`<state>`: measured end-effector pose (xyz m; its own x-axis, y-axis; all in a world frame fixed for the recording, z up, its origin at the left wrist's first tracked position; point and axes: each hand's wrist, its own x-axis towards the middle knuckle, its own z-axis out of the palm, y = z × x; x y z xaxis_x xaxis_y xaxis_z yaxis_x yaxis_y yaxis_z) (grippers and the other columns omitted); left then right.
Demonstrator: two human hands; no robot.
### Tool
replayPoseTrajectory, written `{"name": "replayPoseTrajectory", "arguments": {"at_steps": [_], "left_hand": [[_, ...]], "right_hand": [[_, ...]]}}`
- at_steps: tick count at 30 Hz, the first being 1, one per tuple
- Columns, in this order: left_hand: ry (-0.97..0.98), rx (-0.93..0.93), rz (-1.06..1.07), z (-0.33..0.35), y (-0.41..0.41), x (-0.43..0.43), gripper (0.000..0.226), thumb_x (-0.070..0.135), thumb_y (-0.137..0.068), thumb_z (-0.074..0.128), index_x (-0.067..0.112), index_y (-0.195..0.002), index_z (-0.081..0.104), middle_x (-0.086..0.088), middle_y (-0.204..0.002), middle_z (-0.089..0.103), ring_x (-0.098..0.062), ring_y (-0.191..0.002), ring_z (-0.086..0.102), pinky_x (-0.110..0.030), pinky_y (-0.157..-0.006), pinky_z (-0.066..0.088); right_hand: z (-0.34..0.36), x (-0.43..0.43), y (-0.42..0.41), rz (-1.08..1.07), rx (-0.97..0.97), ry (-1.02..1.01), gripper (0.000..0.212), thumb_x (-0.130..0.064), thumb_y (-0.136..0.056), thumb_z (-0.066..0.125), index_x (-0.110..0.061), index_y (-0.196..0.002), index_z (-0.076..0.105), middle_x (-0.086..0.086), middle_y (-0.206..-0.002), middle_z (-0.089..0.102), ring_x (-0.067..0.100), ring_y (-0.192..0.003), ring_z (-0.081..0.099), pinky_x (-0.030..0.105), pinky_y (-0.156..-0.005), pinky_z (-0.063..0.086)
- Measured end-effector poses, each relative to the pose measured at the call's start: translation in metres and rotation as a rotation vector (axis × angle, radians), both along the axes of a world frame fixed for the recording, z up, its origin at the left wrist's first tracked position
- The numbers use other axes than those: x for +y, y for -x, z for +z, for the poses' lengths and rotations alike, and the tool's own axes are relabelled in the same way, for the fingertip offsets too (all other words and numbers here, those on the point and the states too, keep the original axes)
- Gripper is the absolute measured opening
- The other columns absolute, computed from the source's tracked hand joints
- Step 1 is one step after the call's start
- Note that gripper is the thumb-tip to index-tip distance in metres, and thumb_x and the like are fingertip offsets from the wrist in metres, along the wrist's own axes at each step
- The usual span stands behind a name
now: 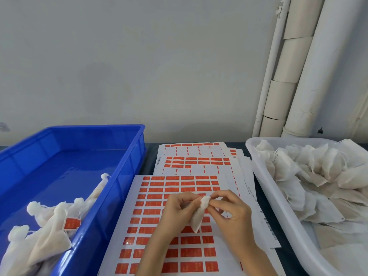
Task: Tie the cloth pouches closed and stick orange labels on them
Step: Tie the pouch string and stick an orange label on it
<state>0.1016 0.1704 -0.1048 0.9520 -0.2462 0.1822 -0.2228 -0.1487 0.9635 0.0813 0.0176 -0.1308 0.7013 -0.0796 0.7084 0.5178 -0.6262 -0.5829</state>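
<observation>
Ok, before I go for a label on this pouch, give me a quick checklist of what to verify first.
1. Pouch held securely: ok, the left hand and right hand both pinch its gathered neck.
2. Knot tied: cannot tell, the hands hide the string.
3. Label already on this pouch: not ok, none visible.
4. Orange labels left on the label sheet under the hands: ok, many rows remain.
5. Room in the blue bin: ok, the finished pouches fill only its near corner.
</observation>
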Motion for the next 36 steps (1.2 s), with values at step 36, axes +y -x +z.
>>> {"name": "replayPoseTrajectory", "arguments": {"at_steps": [36], "left_hand": [[-0.058, 0.089, 0.009, -0.004, 0.007, -0.011, 0.022, 0.048, -0.098, 0.036, 0.046, -0.091, 0.057, 0.048, -0.084, 0.053, 0.025, -0.087, 0.05, 0.004, -0.062, 0.039]], "right_hand": [[0.01, 0.012, 0.004, -0.001, 0.208, -0.265, 0.025, -0.011, -0.082, 0.073, -0.033, -0.078, 0.062, -0.019, -0.076, 0.066, 0.001, -0.082, 0.062, 0.008, -0.065, 0.049]]}}
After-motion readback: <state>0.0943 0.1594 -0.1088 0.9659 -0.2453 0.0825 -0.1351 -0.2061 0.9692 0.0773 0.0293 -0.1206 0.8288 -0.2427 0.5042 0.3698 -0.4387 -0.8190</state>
